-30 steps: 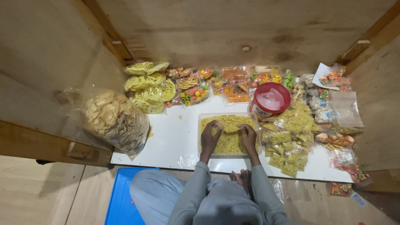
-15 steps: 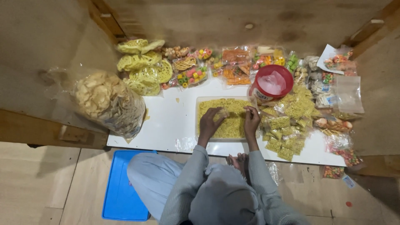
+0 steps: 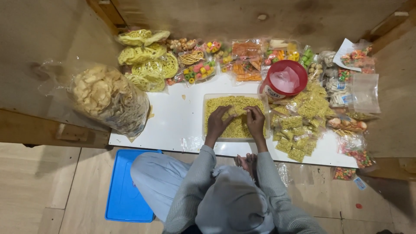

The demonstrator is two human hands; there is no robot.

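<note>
Nearest the camera: the person's covered head and grey sleeves, seated on a pale wood floor. A blue mat [image 3: 125, 186] lies on the floor on the person's left side, partly under the knee.

Both arms reach forward over the near edge of a low white table [image 3: 177, 123]. A clear rectangular tub [image 3: 236, 117] sits on it straight ahead, filled with fine yellow noodle snack.

Left hand [image 3: 216, 122]: over the left half of the tub, fingers curled, grip closed on one side of a small clear bag [image 3: 236, 112] that already has yellow noodle snack in it. Right hand [image 3: 255, 120]: over the right half of the tub, fingertips pinched on the other side of the same bag. The bag sits between the two hands, just above the loose snack; whether it touches the pile cannot be told.

Right of the tub, touching its side: a heap of small filled packets [image 3: 299, 130] of the same yellow snack. Just beyond the tub's far right corner: a red bucket [image 3: 284, 82] with a pink lining showing inside.

Left end of the table: a large clear sack of pale crackers [image 3: 108, 102], overhanging the edge.

Far edge, against the wooden wall: yellow coiled snacks [image 3: 145, 60] in bags, then a row of packets of coloured snacks [image 3: 225, 60]. Far right: more mixed packets and empty clear bags [image 3: 364, 97].
</note>
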